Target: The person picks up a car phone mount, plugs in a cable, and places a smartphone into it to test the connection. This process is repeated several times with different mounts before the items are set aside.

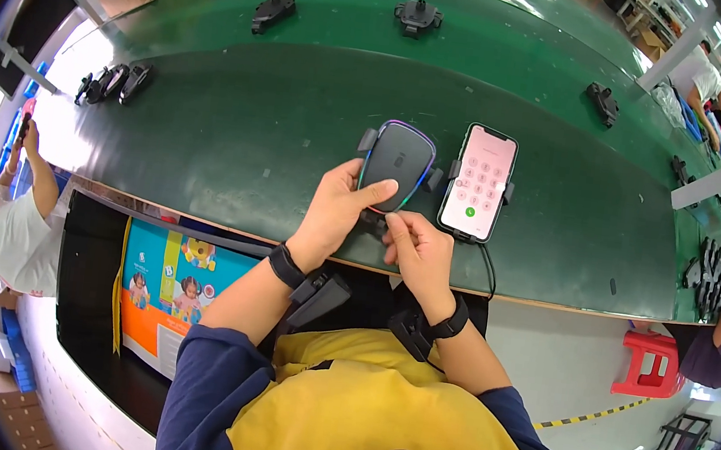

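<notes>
My left hand (337, 209) grips a black wireless-charging phone holder (399, 163) just above the green table, its thumb lying across the lower front face. A coloured light glows round the holder's rim, and its two side arms stand out. My right hand (419, 254) is closed in a pinch at the holder's bottom edge; what lies between the fingertips is hidden. Right of it, a phone (477, 185) showing a keypad on a pink screen rests in a second holder (507, 192) with side clamps. A black cable (490, 274) runs from that holder's lower end toward the table's front edge.
Single black holders lie farther back on the table, one at left (272, 14), one in the middle (417, 18), one at right (604, 104). Several more stand at far left (114, 83) and far right (710, 278). Co-workers are at both sides. A red stool (650, 365) stands at right.
</notes>
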`<state>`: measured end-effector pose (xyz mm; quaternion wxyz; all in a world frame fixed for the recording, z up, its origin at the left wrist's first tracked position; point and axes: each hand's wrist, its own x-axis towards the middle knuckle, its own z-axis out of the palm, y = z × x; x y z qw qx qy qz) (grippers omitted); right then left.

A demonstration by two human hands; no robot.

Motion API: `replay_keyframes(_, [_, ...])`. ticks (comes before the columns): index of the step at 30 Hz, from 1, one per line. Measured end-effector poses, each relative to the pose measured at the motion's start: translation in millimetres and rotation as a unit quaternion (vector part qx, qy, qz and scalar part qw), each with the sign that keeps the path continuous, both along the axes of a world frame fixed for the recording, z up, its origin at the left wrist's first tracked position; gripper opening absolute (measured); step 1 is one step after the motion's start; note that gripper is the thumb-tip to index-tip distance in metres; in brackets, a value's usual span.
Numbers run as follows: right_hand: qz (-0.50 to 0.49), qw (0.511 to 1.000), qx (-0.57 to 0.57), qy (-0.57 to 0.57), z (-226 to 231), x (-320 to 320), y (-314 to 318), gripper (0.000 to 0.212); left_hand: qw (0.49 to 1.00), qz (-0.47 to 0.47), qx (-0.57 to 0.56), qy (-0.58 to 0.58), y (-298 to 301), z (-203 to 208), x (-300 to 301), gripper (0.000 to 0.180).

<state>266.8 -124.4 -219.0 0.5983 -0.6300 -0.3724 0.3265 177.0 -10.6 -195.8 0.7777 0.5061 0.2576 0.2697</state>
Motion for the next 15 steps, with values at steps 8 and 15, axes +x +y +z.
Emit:
replay_keyframes(8, [-0.044, 0.966, 0.032, -0.251, 19, 22, -61, 0.015, 0.839, 0.062, 0.405, 0.358, 4, 14, -7, 0.022])
replay_keyframes(15, [-0.152, 0.981, 0.017, -0.12, 54, 127, -66, 0.021, 0.621, 0.023, 0.614, 0.487, -12, 40, -17, 0.025])
